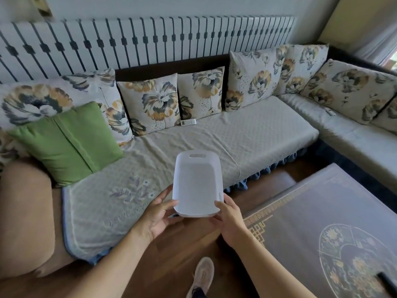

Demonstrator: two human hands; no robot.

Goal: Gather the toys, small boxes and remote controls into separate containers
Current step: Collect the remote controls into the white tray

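A white plastic basket (196, 181) with a handle slot at its far end is held out over the sofa's front edge. Nothing lies inside it. My left hand (160, 214) grips its near left corner, thumb on the rim. My right hand (228, 220) grips its near right corner. A white remote control (188, 122) lies on the sofa seat at the foot of the flowered cushions. A second pale remote (330, 112) lies on the right-hand sofa section.
An L-shaped sofa (247, 134) with flowered cushions and a green cushion (66, 143) fills the view. A low table with a patterned cloth (322, 222) stands at the right. Something dark (386, 281) lies at its near right corner. My shoe (203, 274) is on the wooden floor.
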